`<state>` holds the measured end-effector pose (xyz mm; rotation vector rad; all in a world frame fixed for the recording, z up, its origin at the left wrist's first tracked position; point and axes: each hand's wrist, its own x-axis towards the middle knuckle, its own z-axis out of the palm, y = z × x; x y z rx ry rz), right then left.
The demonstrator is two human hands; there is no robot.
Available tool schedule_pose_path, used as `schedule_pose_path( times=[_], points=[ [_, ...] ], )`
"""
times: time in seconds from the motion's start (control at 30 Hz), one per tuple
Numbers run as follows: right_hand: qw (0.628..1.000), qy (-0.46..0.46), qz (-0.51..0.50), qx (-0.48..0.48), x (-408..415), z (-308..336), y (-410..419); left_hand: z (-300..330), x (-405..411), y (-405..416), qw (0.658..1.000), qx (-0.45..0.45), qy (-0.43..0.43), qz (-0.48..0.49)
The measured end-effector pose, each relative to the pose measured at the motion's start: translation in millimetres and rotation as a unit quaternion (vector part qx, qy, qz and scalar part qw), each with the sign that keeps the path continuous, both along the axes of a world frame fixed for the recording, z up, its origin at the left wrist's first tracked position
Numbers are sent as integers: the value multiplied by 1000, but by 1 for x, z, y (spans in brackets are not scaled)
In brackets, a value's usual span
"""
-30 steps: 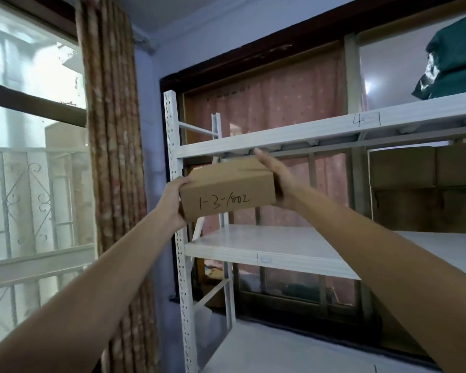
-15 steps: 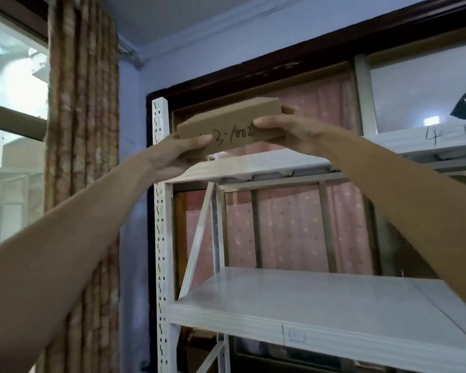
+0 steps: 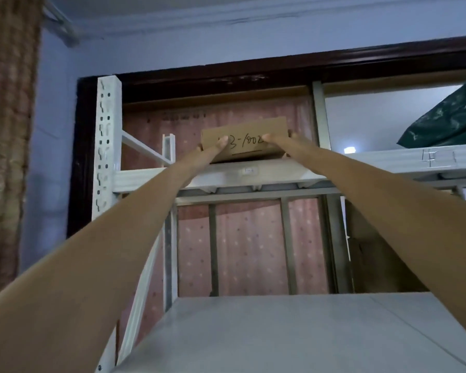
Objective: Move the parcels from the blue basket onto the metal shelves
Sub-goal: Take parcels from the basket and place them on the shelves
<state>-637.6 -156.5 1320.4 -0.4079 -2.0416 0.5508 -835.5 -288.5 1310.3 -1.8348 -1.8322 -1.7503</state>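
Note:
A small brown cardboard parcel (image 3: 246, 140) with black handwriting "3-1002" sits at the top metal shelf (image 3: 226, 176), a little tilted, its underside just above or on the shelf's front edge. My left hand (image 3: 209, 153) grips its left end, thumb over the front face. My right hand (image 3: 283, 142) holds its right end, fingers on the front. Both arms are stretched up and forward. The blue basket is out of view.
A white perforated upright (image 3: 105, 146) stands at the left. A lower shelf board (image 3: 293, 332) spreads below my arms. A dark green bag (image 3: 447, 117) lies on the top shelf at right, brown boxes (image 3: 374, 251) beneath. Pink curtain behind.
The parcel has gone from chest height in front of the middle shelf up to the top shelf, held in both hands. My head has tilted upward.

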Motion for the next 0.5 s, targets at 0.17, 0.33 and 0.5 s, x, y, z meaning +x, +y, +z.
schedule_pose_path(
  times=[0.17, 0.33, 0.5],
  points=[
    [997, -59, -37, 17, 0, -3, 5, -6, -7, 14, 1000, 6, 24, -1],
    [996, -75, -49, 26, -9, -4, 7, -5, -11, 16, 992, -15, 44, 120],
    [994, -75, -78, 13, -11, -3, 7, -2, -14, 20, 988, -39, 48, 141]
  ],
)
